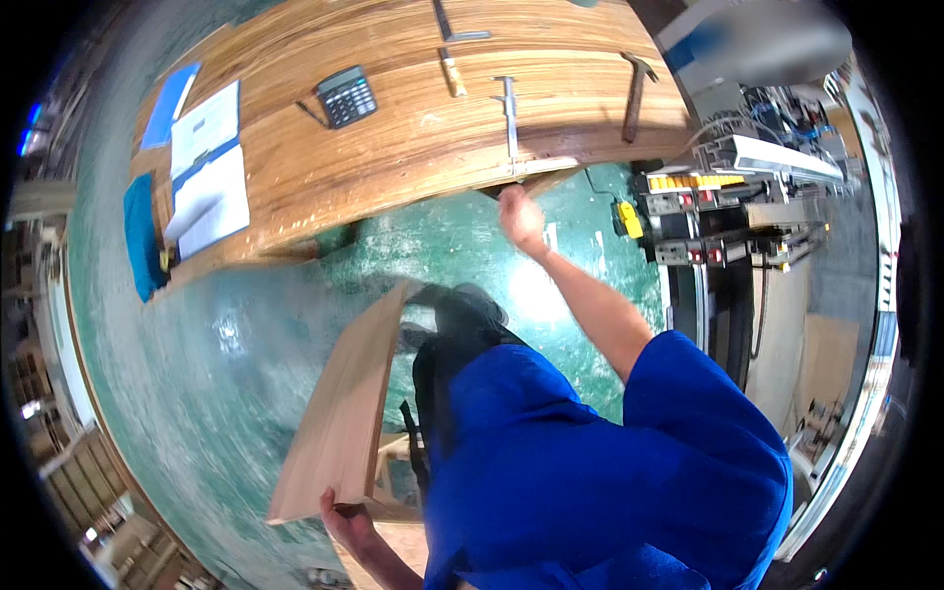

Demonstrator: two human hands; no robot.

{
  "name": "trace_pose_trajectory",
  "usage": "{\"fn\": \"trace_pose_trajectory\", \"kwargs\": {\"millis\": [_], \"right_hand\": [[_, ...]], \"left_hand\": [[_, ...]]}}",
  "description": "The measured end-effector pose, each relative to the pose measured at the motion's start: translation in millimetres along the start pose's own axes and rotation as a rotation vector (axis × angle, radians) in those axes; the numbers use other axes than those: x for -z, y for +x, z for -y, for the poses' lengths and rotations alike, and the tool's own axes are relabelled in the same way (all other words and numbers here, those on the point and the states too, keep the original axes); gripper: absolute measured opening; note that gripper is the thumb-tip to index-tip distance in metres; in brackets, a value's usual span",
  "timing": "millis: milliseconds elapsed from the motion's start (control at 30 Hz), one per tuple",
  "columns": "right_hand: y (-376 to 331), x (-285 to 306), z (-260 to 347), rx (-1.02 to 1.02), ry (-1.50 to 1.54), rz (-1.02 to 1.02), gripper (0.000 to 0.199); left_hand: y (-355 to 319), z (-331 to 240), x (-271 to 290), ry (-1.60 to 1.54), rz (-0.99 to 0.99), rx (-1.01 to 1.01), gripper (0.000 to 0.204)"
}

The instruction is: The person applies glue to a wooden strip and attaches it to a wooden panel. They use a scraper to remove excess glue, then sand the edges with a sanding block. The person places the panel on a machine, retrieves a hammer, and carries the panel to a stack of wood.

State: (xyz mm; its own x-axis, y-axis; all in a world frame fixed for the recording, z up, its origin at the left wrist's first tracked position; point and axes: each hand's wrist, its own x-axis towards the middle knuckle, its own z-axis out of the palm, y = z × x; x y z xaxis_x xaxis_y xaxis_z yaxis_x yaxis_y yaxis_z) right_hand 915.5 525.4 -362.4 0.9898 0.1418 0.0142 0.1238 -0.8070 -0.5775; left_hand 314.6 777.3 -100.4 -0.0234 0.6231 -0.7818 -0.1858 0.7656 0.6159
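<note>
My left hand (351,523) is closed round the near end of a pale wooden board (339,413), which stands tilted beside my legs. My right hand (521,218) reaches forward to the front edge of the wooden workbench (413,128). Its fingers are curled at a dark piece just under the edge, and what they grip is mostly hidden. Just beyond that hand a caliper (510,116) lies on the benchtop, its lower end close to a light strip along the edge.
On the bench lie a hammer (634,98), a chisel-like tool with a wooden handle (452,75), a metal square (447,25), a calculator (346,97) and an open folder of papers (208,162). A teal cloth (143,236) hangs off the left corner. Machinery (703,211) stands right, near a yellow tool (629,219).
</note>
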Motion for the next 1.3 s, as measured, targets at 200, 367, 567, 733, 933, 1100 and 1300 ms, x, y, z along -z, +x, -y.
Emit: {"fn": "trace_pose_trajectory", "kwargs": {"millis": [200,367,567,733,933,1100,1300], "right_hand": [[184,118,-220,-0.210,-0.646,-0.337,0.035],[256,115,-235,-0.419,-0.527,-0.196,0.046],[354,125,-358,-0.507,-1.094,0.196,0.044],[339,146,-338,-0.614,-0.867,0.267,0.045],[383,169,-277,-0.533,-0.678,0.158,0.048],[318,108,-199,-0.332,-0.063,-0.202,0.049],[191,-12,126,0.027,0.046,-0.046,0.033]], "left_hand": [[85,-50,-50,0.157,-0.030,0.037,0.040],[94,-93,-17,0.029,-0.228,-0.194,0.043],[73,-82,-36,-0.225,-0.416,-0.059,0.051],[39,-80,-84,-0.308,-0.369,-0.063,0.060],[61,-32,-78,-0.324,-0.388,0.055,0.057],[105,-46,-92,-0.189,-0.387,-0.022,0.042],[126,-84,-86,-0.281,-0.227,-0.036,0.045]]}}
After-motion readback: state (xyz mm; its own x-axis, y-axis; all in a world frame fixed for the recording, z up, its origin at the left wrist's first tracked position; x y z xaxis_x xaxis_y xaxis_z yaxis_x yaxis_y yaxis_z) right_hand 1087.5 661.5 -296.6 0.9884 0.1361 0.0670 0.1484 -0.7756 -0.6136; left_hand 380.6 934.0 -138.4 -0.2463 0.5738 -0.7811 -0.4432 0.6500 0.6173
